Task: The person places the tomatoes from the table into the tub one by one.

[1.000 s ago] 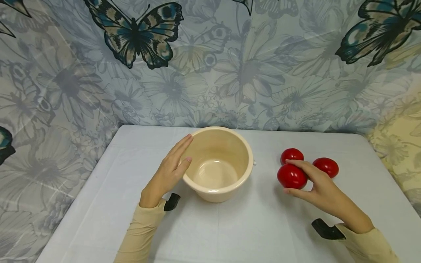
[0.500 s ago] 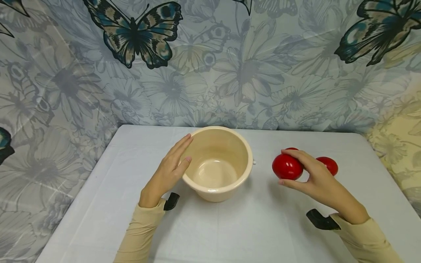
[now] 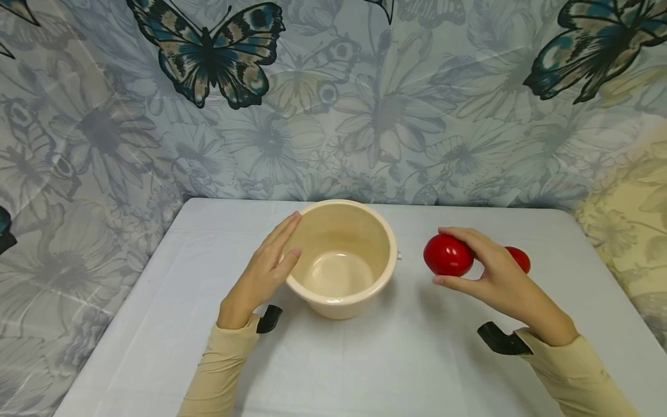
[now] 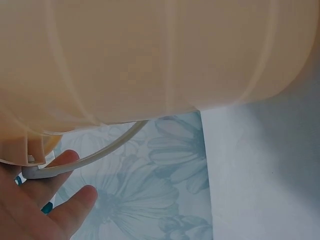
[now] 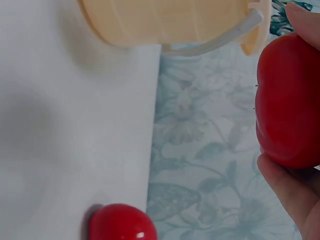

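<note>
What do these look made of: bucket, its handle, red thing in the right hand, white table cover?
Bucket: likely plastic, semi-gloss; smooth wall with faint ridges.
Handle: probably plastic; pale, smooth, no metallic glint.
Red thing: glossy, lobed skin; real produce or plastic, can't tell.
Table cover: seems fabric, matte; faint creases, no sharp highlights.

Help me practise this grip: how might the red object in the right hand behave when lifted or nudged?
The held red object would probably roll if nudged, given its rounded sides. Its glossy surface may prove slippery. The right hand alone holds it, suggesting modest weight.
</note>
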Available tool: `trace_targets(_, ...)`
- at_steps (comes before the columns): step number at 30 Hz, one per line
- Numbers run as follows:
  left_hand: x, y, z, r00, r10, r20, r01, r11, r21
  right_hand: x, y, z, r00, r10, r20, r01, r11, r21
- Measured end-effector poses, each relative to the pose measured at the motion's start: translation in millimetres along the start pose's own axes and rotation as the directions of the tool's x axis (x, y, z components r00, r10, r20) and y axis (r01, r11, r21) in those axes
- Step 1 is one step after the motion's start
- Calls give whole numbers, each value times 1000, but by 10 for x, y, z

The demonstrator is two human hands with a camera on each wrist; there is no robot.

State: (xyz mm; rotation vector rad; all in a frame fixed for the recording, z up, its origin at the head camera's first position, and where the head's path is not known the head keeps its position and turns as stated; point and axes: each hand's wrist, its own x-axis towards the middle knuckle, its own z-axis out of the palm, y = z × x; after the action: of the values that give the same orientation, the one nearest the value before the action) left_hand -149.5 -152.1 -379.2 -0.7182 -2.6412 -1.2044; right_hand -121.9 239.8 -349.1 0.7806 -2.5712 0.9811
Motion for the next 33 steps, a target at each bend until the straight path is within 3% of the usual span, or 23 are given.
trace_targets(11,0,-12,-14,999,-25,21,27,998,-65,140,-74,1,999,35,7,-35,999,-30)
trace_targets(20,18,-3,0,1000,-23,18,24,997,-71,253,-140,28,999,44,12,-45,999,31)
trace_targets(33,27,-12,0,1000,-29,12,29,997,-70,434,-237,68,1000,-6,28,6,1000,30)
